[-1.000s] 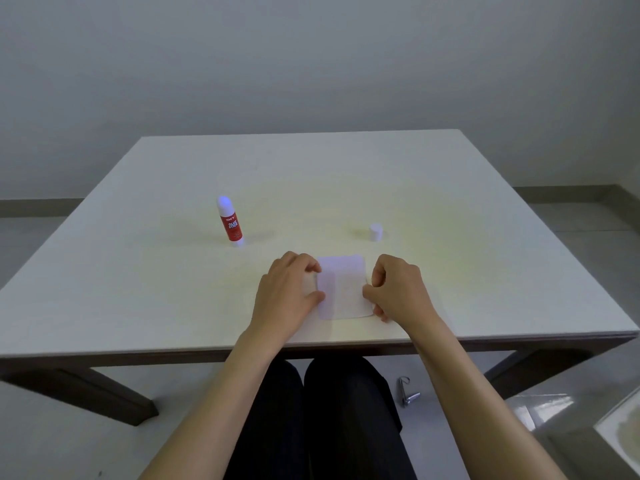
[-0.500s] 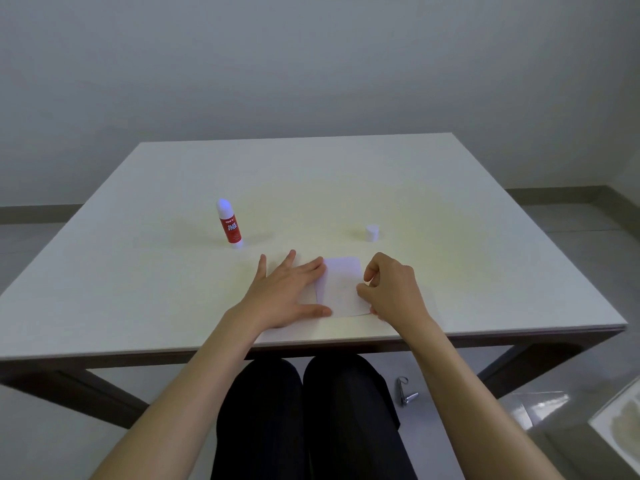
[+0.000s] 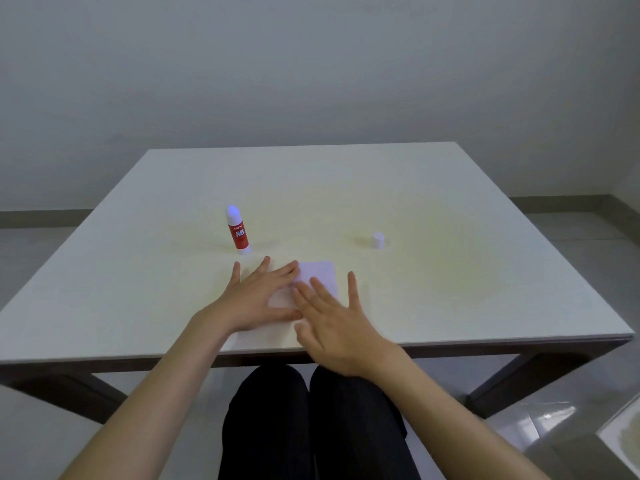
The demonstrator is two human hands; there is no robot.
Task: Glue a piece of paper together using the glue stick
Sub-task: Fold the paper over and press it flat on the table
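A small white paper (image 3: 320, 273) lies folded flat near the table's front edge. My left hand (image 3: 254, 301) rests flat on its left part, fingers spread. My right hand (image 3: 334, 322) lies palm down over its right and lower part, fingers apart, holding nothing. Only the paper's far corner shows between the hands. The red glue stick (image 3: 238, 231) stands upright and uncapped, just beyond my left hand. Its white cap (image 3: 378, 240) stands apart to the right.
The pale square table (image 3: 450, 278) ends at a front edge just below my wrists. My dark-clad knees (image 3: 311, 420) sit under that edge. Table legs (image 3: 512, 382) slant outward at both sides.
My right hand has unclenched from a fist and spread flat over the paper. My left hand stays flat on the paper's left part.
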